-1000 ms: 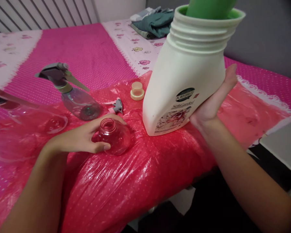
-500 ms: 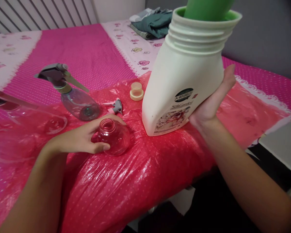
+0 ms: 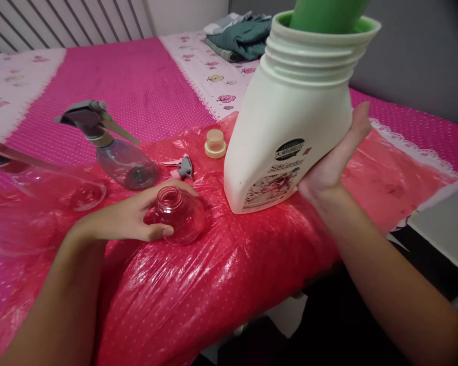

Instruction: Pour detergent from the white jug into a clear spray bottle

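Wrapped around a clear, round bottle with a threaded, uncapped neck is my left hand. The bottle rests on the red plastic sheet. My right hand grips a large white jug from its right side, partly hidden behind it. This jug leans to the right, its lower left corner at the sheet, with a printed label on its front. Its wide threaded mouth shows a green piece inside, cut off by the top edge. Behind the round bottle lies a small grey and pink spray head.
A pale yellow cap sits on the sheet left of the jug. Two trigger spray bottles stand at left, one bluish and one clear. Folded clothes lie at the back of the pink bedspread.
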`<control>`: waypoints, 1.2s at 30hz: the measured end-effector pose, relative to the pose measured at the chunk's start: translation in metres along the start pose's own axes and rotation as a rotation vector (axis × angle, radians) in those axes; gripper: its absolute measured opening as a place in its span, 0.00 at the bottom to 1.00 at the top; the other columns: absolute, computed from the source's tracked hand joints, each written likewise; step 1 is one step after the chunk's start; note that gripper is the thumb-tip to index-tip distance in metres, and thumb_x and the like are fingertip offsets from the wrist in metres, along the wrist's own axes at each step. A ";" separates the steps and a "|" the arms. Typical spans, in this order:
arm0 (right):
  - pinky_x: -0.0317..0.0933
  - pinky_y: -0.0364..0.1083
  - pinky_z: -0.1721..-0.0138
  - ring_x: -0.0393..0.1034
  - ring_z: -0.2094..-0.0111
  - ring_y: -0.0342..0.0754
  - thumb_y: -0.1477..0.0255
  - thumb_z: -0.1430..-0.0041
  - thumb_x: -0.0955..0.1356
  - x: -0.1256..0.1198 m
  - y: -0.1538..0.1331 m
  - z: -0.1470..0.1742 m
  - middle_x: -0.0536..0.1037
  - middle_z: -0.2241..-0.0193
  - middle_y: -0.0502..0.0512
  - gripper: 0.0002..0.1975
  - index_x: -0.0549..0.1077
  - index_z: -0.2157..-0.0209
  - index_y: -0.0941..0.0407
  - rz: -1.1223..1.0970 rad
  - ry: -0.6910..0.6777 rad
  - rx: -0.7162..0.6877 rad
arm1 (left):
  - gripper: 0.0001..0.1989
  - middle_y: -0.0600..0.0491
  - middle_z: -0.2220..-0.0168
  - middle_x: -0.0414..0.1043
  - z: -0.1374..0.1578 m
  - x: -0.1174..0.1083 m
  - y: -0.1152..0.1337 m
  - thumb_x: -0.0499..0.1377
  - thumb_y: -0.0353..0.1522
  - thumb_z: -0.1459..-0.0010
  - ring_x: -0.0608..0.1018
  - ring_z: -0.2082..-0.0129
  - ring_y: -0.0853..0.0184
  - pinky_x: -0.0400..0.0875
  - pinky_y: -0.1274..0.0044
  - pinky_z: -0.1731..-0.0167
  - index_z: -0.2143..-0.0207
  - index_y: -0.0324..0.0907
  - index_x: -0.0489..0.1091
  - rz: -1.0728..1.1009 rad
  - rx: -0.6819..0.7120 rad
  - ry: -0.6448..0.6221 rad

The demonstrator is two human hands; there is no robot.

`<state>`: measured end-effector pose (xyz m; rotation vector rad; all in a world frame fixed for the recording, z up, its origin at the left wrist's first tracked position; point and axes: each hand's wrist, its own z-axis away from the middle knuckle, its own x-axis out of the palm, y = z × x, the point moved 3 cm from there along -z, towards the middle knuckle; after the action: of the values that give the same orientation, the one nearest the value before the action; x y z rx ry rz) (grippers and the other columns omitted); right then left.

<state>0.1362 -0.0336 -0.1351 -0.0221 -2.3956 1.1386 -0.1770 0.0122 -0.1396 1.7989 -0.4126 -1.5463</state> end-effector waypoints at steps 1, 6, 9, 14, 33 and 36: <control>0.62 0.55 0.33 0.51 0.28 0.52 0.54 0.26 0.40 0.000 0.000 0.000 0.78 0.44 0.41 0.43 0.81 0.59 0.50 -0.003 0.004 0.001 | 0.30 0.43 0.35 0.69 0.000 0.000 0.000 0.63 0.41 0.34 0.75 0.39 0.55 0.73 0.67 0.39 0.33 0.42 0.62 -0.001 -0.001 0.000; 0.61 0.57 0.33 0.52 0.28 0.54 0.47 0.27 0.44 -0.001 0.001 0.000 0.78 0.44 0.43 0.41 0.80 0.60 0.51 -0.008 -0.004 -0.004 | 0.31 0.44 0.35 0.68 0.001 0.001 -0.003 0.63 0.41 0.34 0.75 0.39 0.55 0.72 0.66 0.38 0.33 0.43 0.62 0.008 0.003 0.009; 0.62 0.57 0.34 0.53 0.28 0.54 0.48 0.27 0.47 -0.002 0.001 0.000 0.78 0.45 0.44 0.37 0.80 0.61 0.51 0.025 0.027 -0.003 | 0.31 0.44 0.35 0.69 0.001 0.001 -0.003 0.63 0.42 0.34 0.76 0.39 0.54 0.72 0.65 0.39 0.33 0.44 0.63 0.011 0.013 0.009; 0.63 0.57 0.34 0.53 0.28 0.54 0.51 0.27 0.44 0.000 0.000 -0.001 0.78 0.44 0.43 0.38 0.80 0.57 0.50 0.055 -0.030 -0.039 | 0.30 0.44 0.35 0.68 0.001 0.000 -0.001 0.63 0.41 0.34 0.75 0.39 0.54 0.72 0.66 0.38 0.33 0.44 0.62 -0.012 0.007 0.007; 0.66 0.58 0.35 0.52 0.28 0.54 0.51 0.27 0.45 0.001 0.000 0.001 0.78 0.44 0.42 0.38 0.80 0.59 0.48 0.035 -0.019 -0.008 | 0.28 0.43 0.35 0.68 0.001 0.000 0.001 0.62 0.41 0.34 0.75 0.38 0.54 0.71 0.64 0.37 0.36 0.43 0.64 -0.020 -0.010 0.004; 0.65 0.60 0.35 0.51 0.27 0.54 0.51 0.28 0.44 0.001 -0.001 0.000 0.78 0.44 0.41 0.38 0.80 0.58 0.48 0.079 -0.016 -0.012 | 0.29 0.43 0.35 0.68 0.001 0.000 0.000 0.63 0.41 0.35 0.75 0.38 0.53 0.71 0.63 0.37 0.35 0.44 0.63 -0.024 -0.003 0.005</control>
<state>0.1351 -0.0343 -0.1341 -0.1130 -2.4356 1.1641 -0.1782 0.0119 -0.1396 1.8112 -0.3875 -1.5571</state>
